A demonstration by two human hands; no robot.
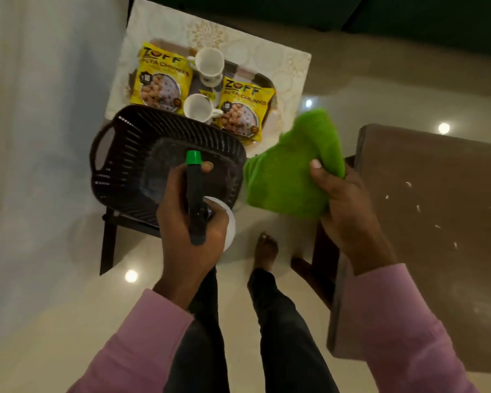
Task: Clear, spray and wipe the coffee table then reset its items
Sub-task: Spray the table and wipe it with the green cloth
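The left hand [190,222] is gripping a spray bottle [200,207] by its black trigger head, green nozzle pointing forward and away from the person, while the right hand [343,205] is clutching a bunched green cloth [289,168] between thumb and fingers. Both are hovering in the air, the bottle above a dark slatted basket [131,143], the cloth above the floor between two pieces of furniture.

The likeliest slip, judging from this pose, is aim. The nozzle is facing the basket and, beyond it, a tray [262,80] carrying two white cups [209,63] and two yellow snack packets [160,78]; a squeeze here would be misting food and crockery, not wood. The cloth is hanging loose and could be brushing the nearer packet off the tray's edge on a careless swing. The basket appears to be sitting partly past the edge of its stand, so a knock from the bottle could tip it.

The coffee table [437,208] is lying at the right, beside the person's right arm and well apart from the tray. Its brown top is bare of objects, looking dull and dusty, with small white flecks scattered across it. Clearing appears to be done; spraying and wiping are judged to be the steps ahead.
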